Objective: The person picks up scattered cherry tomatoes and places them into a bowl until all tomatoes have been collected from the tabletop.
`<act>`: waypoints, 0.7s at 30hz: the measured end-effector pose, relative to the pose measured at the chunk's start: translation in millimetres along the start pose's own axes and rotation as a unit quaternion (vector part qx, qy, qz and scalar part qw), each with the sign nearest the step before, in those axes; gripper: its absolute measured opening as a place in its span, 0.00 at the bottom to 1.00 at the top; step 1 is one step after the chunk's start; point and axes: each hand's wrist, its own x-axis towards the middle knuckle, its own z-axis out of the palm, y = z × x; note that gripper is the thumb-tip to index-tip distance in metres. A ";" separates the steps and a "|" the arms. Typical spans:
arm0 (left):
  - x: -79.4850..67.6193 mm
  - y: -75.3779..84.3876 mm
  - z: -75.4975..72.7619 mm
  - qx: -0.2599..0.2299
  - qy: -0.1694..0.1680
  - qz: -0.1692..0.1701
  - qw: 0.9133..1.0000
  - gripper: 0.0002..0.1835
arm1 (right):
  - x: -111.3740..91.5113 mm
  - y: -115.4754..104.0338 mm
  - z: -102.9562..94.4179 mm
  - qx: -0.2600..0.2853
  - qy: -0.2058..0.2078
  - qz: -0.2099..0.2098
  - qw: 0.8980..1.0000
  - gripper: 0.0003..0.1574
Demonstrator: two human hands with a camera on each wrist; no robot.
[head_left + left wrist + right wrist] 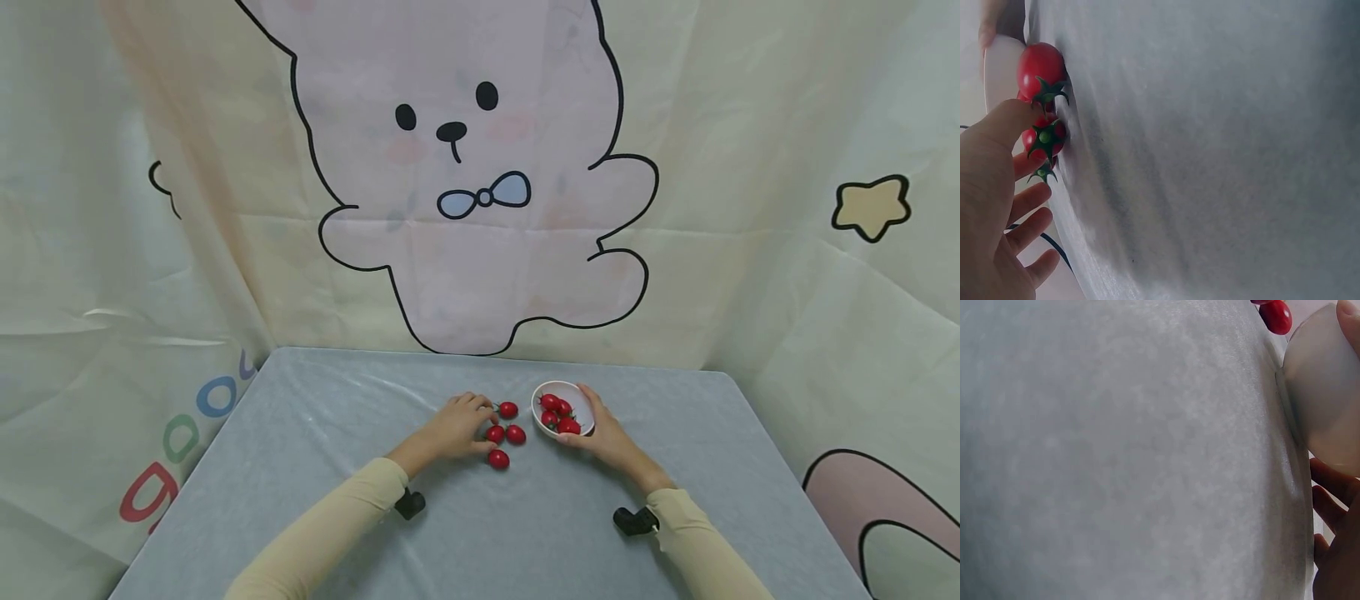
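loc.: booth-type stn.; bldg. type can't be det'd. evid.: cartoon-print fabric backdrop (697,167) behind tbl. (540,550) far edge, bear print (480,275) approx. ctr.; fabric side walls w/ coloured letters (168,437) along l. edge, star (872,208) beyond far r. corner.

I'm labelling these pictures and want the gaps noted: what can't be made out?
Head view: part of the floor of the bowl, hidden by the tomatoes inside it.
Left wrist view: whether the left hand touches the tomato below its thumb; the two overlap, hiding any contact.
Right wrist view: the bowl's inside, hidden by its outer wall, and its right part, cut off by the picture's edge.
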 end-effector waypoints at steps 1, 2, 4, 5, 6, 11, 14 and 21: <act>0.1 -0.3 0.5 0.002 0.000 -0.001 1.000 0.22 | 0.0 -0.2 0.1 0.001 0.000 0.000 1.000 0.71; 0.3 -0.6 1.2 0.003 -0.002 -0.002 1.000 0.22 | 0.1 -0.3 0.2 0.001 0.000 -0.001 1.000 0.71; 0.6 -1.4 2.4 0.005 -0.005 -0.004 1.000 0.22 | 0.1 -0.8 0.4 0.002 -0.002 -0.001 1.000 0.71; 0.8 -1.8 2.9 0.006 -0.007 -0.004 1.000 0.22 | 0.1 -0.8 0.5 0.003 -0.003 -0.001 1.000 0.71; 1.1 -2.1 3.3 0.006 -0.009 -0.004 1.000 0.22 | 0.1 -0.9 0.6 0.005 -0.002 0.000 1.000 0.71; 2.6 -3.2 5.4 0.014 -0.019 -0.006 1.000 0.23 | 0.3 0.4 0.3 0.000 0.001 0.001 1.000 0.70; 2.6 -3.6 7.2 0.016 -0.024 -0.007 1.000 0.24 | 0.4 0.8 0.1 -0.001 0.002 0.003 1.000 0.71; 1.9 -4.3 11.7 0.018 -0.020 -0.011 1.000 0.23 | 0.6 0.2 0.1 -0.004 -0.006 0.011 1.000 0.71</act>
